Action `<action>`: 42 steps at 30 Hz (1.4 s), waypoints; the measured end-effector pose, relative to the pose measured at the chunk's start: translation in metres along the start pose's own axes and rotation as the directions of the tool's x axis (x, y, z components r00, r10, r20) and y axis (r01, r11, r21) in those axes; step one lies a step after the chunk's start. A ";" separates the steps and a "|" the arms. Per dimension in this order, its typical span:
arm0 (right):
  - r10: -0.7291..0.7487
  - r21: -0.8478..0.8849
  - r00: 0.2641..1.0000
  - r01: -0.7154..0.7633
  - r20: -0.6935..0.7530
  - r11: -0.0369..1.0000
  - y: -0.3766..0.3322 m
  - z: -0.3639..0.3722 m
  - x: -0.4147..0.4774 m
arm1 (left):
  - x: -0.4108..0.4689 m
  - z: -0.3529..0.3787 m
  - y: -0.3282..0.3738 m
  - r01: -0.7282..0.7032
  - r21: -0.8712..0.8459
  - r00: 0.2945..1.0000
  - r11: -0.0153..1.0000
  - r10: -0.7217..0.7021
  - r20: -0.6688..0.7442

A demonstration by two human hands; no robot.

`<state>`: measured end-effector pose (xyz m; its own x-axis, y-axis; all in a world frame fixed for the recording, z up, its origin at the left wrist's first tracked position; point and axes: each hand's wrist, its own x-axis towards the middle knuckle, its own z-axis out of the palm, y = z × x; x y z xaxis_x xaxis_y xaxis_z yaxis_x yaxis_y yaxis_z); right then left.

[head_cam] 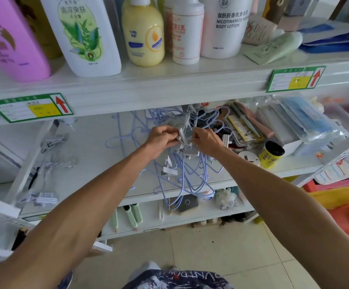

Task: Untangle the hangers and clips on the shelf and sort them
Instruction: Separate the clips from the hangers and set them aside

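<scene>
Fingers [169, 130] of your left hand [161, 139] and right hand [207, 142] are curled, pinching white clips [181, 136] atop the lilac hanger tangle [183, 176], which spills over the shelf [90, 163] edge. Expect light, springy wire that snags; hold a stiff clip body and ease hooks free, never yank.

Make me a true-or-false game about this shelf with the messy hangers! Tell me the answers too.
1. The left hand and the right hand both grip the tangle of hangers and clips. True.
2. The hangers are red. False: they are pale blue.
3. A yellow can with a black lid stands to the right of the tangle. True.
4. The yellow bottle lies on the floor. False: the yellow bottle stands on the upper shelf.
</scene>
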<state>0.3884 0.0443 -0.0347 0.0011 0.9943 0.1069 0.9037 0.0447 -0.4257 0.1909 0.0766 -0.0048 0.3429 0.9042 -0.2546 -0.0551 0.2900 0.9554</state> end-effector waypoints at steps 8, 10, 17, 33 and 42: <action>-0.069 -0.026 0.997 0.068 -0.020 0.997 0.011 -0.007 -0.008 | 0.009 -0.010 0.001 -0.002 -0.055 0.996 0.998 -0.002 -0.086; -0.081 -0.022 0.996 0.081 0.025 0.996 0.021 -0.009 -0.012 | 0.010 -0.013 -0.001 0.005 -0.051 0.994 0.999 -0.011 -0.109; -0.041 -0.091 0.981 0.059 0.190 0.994 0.034 -0.005 -0.013 | 0.002 -0.012 -0.003 0.070 -0.018 0.989 0.997 -0.072 -0.132; -0.152 -0.004 0.988 0.152 0.024 0.988 0.036 -0.022 0.001 | 0.011 -0.015 0.015 0.043 0.238 0.999 0.970 -0.047 0.010; -0.131 -0.069 0.979 0.142 0.155 0.987 0.017 0.009 0.010 | 0.006 0.010 0.028 0.003 0.254 0.999 0.967 0.006 -0.035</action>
<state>0.3994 0.0556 -0.0491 -0.1830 0.9829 0.0215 0.9219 0.1792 -0.3436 0.2008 0.0875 0.0219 0.3095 0.9163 -0.2542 0.1860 0.2038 0.9612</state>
